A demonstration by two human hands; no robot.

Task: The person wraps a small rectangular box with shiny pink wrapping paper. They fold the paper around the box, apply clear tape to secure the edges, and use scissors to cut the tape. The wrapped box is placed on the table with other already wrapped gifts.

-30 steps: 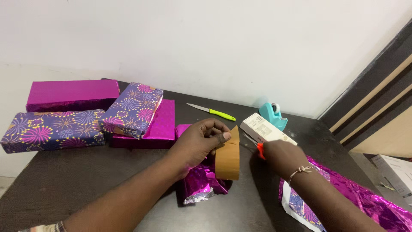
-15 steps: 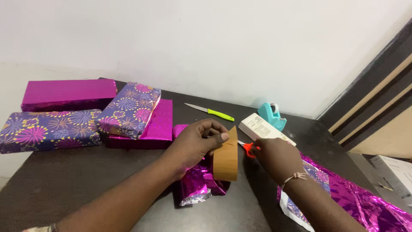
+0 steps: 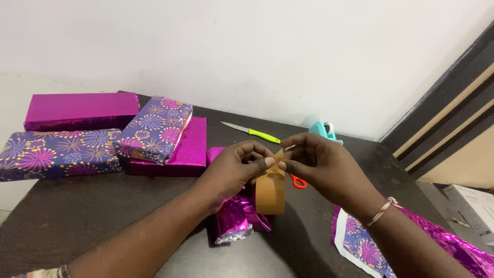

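Over table (image 3: pixel 77 216) | both hands (image 3: pixel 234 172) (image 3: pixel 319 164) pinch brown tape (image 3: pixel 271 190) | scissors (image 3: pixel 297 181) held

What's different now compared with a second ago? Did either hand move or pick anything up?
The right hand left the red-handled scissors on the table and swung left and up, so its fingertips now pinch the top of the brown tape strip. The left hand kept its grip on that strip above the half-wrapped magenta parcel. The wrapped boxes, green-handled knife and tape dispenser stayed put.
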